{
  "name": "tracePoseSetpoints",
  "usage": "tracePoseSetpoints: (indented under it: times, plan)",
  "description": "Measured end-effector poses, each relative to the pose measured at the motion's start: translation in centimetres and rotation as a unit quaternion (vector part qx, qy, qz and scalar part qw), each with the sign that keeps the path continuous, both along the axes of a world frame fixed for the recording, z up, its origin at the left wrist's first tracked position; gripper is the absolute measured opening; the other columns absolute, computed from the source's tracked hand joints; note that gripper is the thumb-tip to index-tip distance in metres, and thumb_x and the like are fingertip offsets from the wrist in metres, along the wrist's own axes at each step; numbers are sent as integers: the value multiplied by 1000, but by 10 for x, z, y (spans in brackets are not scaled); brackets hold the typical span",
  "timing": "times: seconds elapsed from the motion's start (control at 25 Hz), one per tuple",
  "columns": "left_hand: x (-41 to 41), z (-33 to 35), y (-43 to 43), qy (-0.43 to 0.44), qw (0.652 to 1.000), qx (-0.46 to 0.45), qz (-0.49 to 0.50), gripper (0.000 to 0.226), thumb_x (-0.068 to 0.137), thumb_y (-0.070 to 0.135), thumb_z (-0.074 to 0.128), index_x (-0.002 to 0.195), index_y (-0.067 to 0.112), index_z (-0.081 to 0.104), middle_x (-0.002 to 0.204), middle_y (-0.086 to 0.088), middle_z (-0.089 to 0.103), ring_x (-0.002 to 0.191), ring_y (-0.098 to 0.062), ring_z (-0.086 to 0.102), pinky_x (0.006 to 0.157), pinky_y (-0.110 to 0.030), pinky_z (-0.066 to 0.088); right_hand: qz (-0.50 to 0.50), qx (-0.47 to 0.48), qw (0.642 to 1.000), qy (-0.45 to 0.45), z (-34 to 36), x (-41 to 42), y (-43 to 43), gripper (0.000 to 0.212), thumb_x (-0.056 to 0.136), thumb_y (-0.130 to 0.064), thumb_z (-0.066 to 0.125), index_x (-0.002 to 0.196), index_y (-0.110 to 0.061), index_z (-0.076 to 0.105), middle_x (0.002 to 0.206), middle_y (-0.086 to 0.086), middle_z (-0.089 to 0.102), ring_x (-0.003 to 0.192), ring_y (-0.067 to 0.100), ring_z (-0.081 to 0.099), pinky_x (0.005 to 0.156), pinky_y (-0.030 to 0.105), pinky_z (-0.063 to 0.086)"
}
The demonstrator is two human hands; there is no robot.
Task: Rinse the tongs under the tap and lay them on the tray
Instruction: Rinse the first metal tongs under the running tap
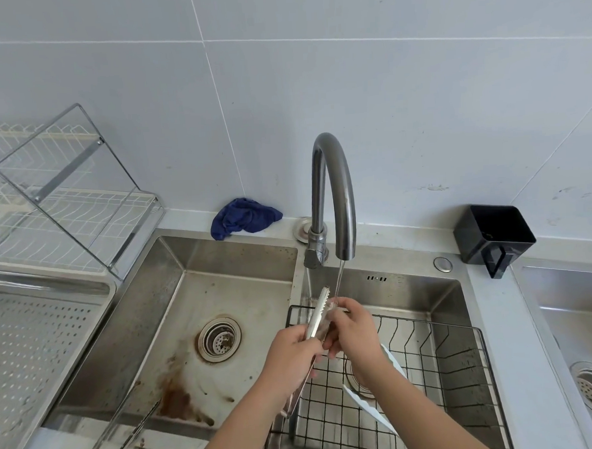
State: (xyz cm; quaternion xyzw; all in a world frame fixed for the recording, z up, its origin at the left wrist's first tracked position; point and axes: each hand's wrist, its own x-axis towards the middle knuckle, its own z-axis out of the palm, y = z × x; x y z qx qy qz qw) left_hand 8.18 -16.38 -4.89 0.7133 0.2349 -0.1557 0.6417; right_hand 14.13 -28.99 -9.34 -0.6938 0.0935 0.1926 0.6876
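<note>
The tongs (318, 317) are held over the divider between the two basins, just below the spout of the tap (334, 188). Their long axis runs from about 7 o'clock to 1 o'clock. The toothed tips point up and away towards the wall, and the handle end points down towards the person. The two arms lie close together.

The left hand (294, 351) grips the tongs around the middle with its fingers curled over the metal. The right hand (351, 328) pinches the upper part just below the tips. A thin stream of water (340, 277) falls from the spout onto its fingertips (340, 304) and the tongs.

At 9 o'clock from the tongs is the left basin (176, 316), stained brown, with a round drain (219, 338) and nothing else visible in it. At 4 o'clock a black wire basket (460, 370) sits in the right basin. It holds a white plate-like piece (369, 406) standing on edge, partly hidden by the right forearm.

Far out at 9 o'clock lies a perforated steel tray (36, 341), with a wire dish rack (63, 202) behind it. A blue cloth (243, 218) is on the ledge at 11 o'clock. At 2 o'clock an open black cup (494, 238) stands on the counter; its contents cannot be made out.
</note>
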Motion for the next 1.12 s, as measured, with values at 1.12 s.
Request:
tracePoseSetpoints:
  times: [1.12]
  plan:
    - [2, -17, -10, 19, 980, -168, 103, 21, 98, 16, 59, 93, 1, 73, 75, -17, 68, 53, -33, 63, 43, -33, 51, 8, 213, 970, 115, 29, 14, -13, 50, 98, -52, 58, 70, -13, 69, 60, 9, 61, 39, 12, 35, 36, 23, 30]
